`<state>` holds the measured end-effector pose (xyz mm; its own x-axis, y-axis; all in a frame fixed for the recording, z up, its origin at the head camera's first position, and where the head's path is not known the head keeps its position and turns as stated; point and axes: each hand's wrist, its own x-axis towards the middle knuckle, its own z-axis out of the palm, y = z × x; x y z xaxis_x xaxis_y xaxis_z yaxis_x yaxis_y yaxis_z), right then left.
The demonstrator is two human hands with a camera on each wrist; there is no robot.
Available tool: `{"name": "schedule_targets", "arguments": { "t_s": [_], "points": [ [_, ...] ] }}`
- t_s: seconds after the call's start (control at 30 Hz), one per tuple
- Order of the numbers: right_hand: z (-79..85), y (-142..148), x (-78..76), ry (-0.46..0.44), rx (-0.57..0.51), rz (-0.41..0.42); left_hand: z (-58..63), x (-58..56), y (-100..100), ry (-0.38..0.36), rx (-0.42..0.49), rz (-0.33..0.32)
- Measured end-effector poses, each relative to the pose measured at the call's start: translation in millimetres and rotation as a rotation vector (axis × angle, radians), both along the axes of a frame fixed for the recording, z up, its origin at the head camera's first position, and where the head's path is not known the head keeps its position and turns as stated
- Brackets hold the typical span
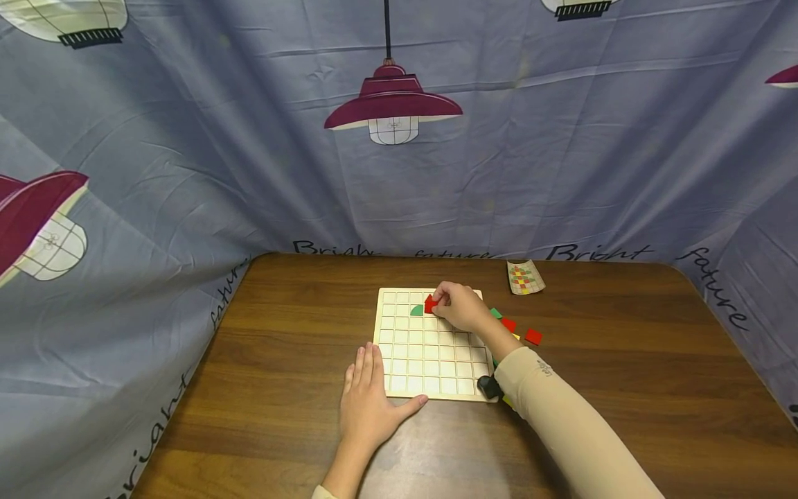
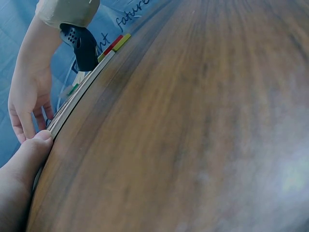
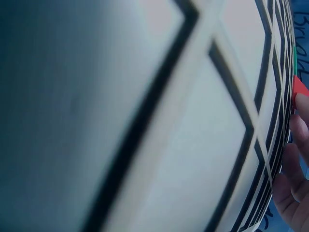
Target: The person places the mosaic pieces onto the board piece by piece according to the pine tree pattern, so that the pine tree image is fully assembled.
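A pale square grid board (image 1: 414, 350) lies on the wooden table. My left hand (image 1: 368, 402) rests at its lower left corner, fingers straight along the left edge and thumb against the near edge; the thumb shows at the rim in the left wrist view. Over the upper part of the board, my right hand (image 1: 460, 306) pinches a red tile (image 1: 429, 303) between thumb and fingertips. A green quarter-round tile (image 1: 417, 310) sits in a cell just left of it. In the right wrist view the red tile (image 3: 300, 88) shows at the fingertips, past the grid's dark grooves.
Right of the board lie loose tiles, among them a red tile (image 1: 533, 337), another red one (image 1: 508, 324) and a green one (image 1: 495, 313), some hidden under the right forearm. A patterned card (image 1: 525, 277) lies farther back. A printed curtain (image 1: 399, 194) hangs behind the table.
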<state>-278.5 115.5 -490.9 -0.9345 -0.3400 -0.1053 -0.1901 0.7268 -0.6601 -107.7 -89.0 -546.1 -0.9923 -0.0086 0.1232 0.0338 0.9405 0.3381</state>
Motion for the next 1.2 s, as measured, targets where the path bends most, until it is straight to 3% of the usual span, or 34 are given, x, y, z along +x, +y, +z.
{"name": "schedule_targets", "arguments": {
  "t_s": [1.0, 1.2],
  "points": [
    [-1.9, -1.2, 2.7, -0.018, 0.095, 0.018, 2.8, 1.6, 1.3, -0.008, 0.014, 0.010],
    [1.5, -0.6, 4.4, 0.018, 0.123, 0.028, 2.4, 1.4, 0.9, 0.002, 0.013, 0.009]
  ]
}}
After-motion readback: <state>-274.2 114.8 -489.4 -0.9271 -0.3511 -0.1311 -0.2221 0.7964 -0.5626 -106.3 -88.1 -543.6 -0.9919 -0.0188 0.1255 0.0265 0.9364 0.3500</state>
